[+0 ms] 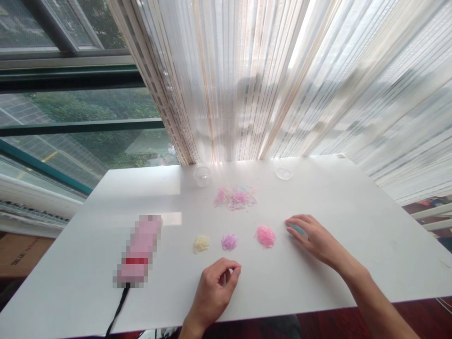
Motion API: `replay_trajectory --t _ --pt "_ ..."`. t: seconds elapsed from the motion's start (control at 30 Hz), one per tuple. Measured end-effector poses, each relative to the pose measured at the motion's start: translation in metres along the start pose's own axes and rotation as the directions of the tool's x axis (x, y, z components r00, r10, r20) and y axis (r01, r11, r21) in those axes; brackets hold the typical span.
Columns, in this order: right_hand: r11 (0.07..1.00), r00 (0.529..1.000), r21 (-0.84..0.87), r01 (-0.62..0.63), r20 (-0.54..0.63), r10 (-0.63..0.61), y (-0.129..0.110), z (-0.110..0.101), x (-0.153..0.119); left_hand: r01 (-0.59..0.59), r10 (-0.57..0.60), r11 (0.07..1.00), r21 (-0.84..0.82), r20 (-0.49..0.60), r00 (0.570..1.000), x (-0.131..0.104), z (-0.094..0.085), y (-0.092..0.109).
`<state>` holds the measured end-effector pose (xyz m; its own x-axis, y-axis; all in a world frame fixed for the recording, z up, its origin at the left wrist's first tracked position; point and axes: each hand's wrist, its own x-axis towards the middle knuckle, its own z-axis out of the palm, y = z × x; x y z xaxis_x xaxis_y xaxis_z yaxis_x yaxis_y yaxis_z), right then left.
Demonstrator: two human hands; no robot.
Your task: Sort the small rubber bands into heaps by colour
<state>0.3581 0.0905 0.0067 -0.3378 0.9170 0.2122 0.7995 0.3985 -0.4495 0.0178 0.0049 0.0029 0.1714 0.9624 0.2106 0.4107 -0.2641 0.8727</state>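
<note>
Small piles of thin, short coloured strands lie on the white table (339,188): a yellow pile (201,244), a purple pile (229,242) and a pink pile (265,236) in a row. Behind them spreads a mixed pile (236,197) of pink, pale green and other strands. My right hand (310,235) is over a blue pile (297,230), its thumb and fingers apart around it and partly covering it. In front of the purple pile, my left hand (219,287) has thumb and forefinger pinched together; anything between the tips is too small to make out.
A clear round tub (202,176) and a clear lid (284,173) stand near the table's back edge. On the left lies a blurred pink object (141,245) with a black strap (118,310). Striped curtains (233,84) hang behind, beside a window (88,108).
</note>
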Motion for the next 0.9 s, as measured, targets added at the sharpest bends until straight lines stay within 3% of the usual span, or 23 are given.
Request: replay_trajectory --t 0.13,0.3,0.9 --pt "0.999 0.99 0.004 0.032 -0.136 -0.031 -0.004 0.014 -0.008 -0.008 0.008 1.0 0.007 0.002 1.0 0.0 0.0 0.0" --pt "0.999 0.943 -0.01 0.044 -0.331 -0.045 -0.005 0.03 -0.016 -0.009 0.009 1.0 0.01 0.005 1.0 0.0 -0.001 -0.001" --pt "0.991 0.917 -0.066 0.112 -0.377 -0.129 -0.004 0.037 -0.02 -0.052 0.052 0.999 -0.001 0.031 0.998 -0.001 -0.002 0.006"
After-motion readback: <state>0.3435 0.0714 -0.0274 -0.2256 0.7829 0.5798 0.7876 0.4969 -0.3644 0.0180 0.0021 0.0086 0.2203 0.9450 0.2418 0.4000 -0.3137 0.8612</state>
